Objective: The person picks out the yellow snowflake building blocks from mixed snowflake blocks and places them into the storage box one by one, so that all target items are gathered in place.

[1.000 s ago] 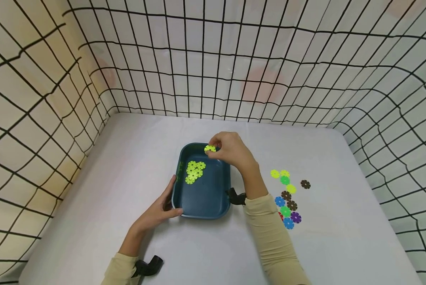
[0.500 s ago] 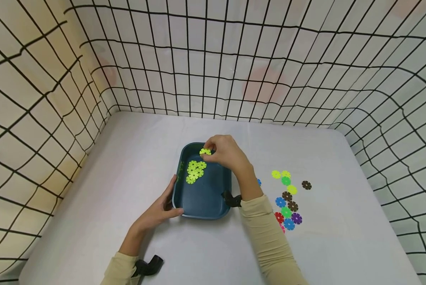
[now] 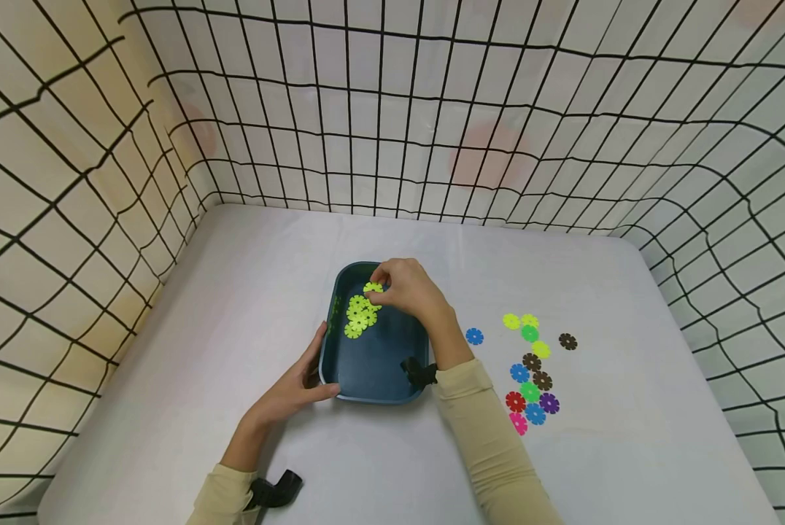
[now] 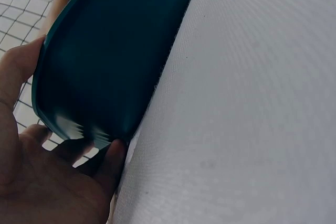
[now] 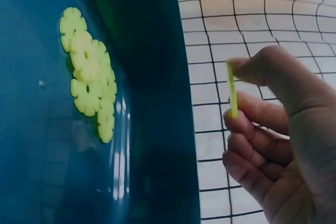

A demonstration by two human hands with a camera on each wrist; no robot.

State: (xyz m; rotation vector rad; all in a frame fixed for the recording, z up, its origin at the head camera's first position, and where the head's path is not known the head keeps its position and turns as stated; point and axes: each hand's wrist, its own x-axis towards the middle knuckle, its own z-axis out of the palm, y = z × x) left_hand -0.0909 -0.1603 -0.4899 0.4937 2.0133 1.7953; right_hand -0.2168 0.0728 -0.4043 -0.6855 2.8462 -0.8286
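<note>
Between thumb and fingertips, my right hand [image 3: 405, 288] pinches a yellow snowflake disc [image 3: 373, 287] over the far part of a dark blue-green tray [image 3: 382, 364]. In the right wrist view this disc [image 5: 232, 88] is seen edge-on. Several yellow snowflake discs [image 5: 88, 77] lie overlapping in a cluster on the tray's floor, near its left side. My left hand [image 3: 295, 383] holds the tray's near left corner, thumb along the front rim and fingers against the left side. In the left wrist view the thumb and fingers touch the tray's outer wall [image 4: 105, 51].
On the white table [image 3: 629, 437] right of the tray, several loose snowflake discs lie in a group, among them a green disc [image 3: 530, 392], a red disc [image 3: 515, 402] and a purple disc [image 3: 549, 403]. A blue disc [image 3: 474, 336] lies nearer the tray. Black mesh [image 3: 379, 117] surrounds the table.
My right hand has moved left and nearer me with the yellow disc, toward the cluster. The blue disc and the red and pink ones have come into view from behind the arm.
</note>
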